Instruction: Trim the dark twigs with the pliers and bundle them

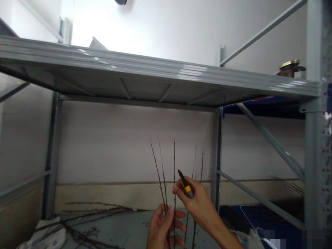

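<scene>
Twigs of thin dark-brown budded wood (156, 164) stood near-upright in my L hand (161, 226), above the grey metal shelf (140, 221). L hand: partly closed, thumb across the stems, other fingers loosely curled; couldn't confirm stem count. R hand (199, 200): folded around a small tool w/ black pointed tip, yellow collar & grey handle (187, 189); too small to ID type. R thumb & index tips were drawn together right by the slim brown middle stem (174, 162); couldn't tell if touching. More slim dark stems (202, 160) rose behind R hand; bases hidden, so n/c whether held.

Handling, IMO: L grip needed to be snug low down but light, else buds would rub off. R pinch was best on bare wood btwn nodes, no bending, since stems this thin prob snap. Tool tip was up, leaning twd the middle stem & well above L fingers: OK for skin, but a nick risk for bark, so wrist had to turn slowly. Loose dark branches (83, 239) lay on shelf to the left, clear of both hands.
</scene>
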Demonstrator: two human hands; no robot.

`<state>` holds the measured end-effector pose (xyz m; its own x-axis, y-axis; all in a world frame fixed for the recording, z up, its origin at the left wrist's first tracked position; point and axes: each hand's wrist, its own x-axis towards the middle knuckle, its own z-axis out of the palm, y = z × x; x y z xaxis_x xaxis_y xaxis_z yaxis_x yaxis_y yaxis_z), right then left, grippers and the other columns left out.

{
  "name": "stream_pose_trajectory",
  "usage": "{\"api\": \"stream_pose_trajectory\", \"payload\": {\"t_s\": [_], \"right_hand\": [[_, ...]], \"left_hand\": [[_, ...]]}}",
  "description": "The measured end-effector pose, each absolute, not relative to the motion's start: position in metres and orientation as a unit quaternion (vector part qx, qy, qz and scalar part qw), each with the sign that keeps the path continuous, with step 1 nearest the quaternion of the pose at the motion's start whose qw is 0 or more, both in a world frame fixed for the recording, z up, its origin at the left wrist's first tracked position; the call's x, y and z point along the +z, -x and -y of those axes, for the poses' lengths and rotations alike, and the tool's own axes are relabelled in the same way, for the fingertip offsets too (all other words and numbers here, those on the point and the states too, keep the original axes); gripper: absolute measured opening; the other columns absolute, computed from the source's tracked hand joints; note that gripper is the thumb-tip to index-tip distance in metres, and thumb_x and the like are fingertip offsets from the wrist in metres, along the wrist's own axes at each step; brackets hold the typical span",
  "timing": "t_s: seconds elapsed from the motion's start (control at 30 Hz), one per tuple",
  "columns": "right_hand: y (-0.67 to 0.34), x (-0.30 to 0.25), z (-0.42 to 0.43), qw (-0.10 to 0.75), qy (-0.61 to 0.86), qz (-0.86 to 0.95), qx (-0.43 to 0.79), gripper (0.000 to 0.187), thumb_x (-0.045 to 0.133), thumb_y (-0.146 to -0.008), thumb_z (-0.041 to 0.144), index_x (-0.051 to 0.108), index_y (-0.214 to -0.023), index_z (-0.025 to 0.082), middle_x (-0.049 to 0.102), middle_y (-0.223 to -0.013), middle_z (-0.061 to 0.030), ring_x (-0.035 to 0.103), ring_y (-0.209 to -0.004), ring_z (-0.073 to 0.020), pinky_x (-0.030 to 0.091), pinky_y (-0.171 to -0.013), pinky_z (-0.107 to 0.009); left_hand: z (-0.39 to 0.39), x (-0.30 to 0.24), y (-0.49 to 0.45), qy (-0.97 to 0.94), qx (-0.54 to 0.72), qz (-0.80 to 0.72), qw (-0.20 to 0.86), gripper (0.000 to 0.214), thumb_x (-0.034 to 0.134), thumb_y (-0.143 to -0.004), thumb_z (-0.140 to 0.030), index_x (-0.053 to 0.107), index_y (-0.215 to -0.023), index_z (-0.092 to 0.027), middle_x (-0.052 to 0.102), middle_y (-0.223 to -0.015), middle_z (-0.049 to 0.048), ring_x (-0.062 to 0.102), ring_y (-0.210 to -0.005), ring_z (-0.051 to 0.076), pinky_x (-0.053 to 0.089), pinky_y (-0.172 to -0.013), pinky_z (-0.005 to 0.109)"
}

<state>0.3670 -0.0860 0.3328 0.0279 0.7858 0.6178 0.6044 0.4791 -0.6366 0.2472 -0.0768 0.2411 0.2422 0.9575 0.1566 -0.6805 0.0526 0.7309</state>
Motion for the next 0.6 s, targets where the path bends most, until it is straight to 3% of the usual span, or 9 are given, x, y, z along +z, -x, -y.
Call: {"api": "stream_pose_trajectory", "payload": {"t_s": [0.37,0.6], "right_hand": [[-0.3629,0.3381,0.0915,0.506,0.508,0.691,0.09,0.02,0.061,-0.087,0.041,0.063,-0.081,0.022,0.069,-0.077,-0.0024,0.065,-0.077,-0.023,0.047,-0.072,-0.034],[-0.3595,0.3313,0.0889,0.503,0.499,0.7,0.094,0.02,0.061,-0.087,0.041,0.063,-0.082,0.022,0.07,-0.078,-0.0029,0.066,-0.077,-0.023,0.048,-0.073,-0.034]], "left_hand": [[0.0838,0.2487,-0.2463,-0.317,0.649,-0.183,0.666,0.046,0.087,-0.064,-0.053,0.068,-0.08,-0.015,0.067,-0.087,0.0063,0.061,-0.069,0.016,0.049,-0.043,0.022],[0.0818,0.2502,-0.2389,-0.353,0.656,-0.196,0.638,0.053,0.092,-0.059,-0.04,0.043,-0.069,-0.022,0.061,-0.08,0.001,0.059,-0.065,0.015,0.041,-0.036,0.018]]}}
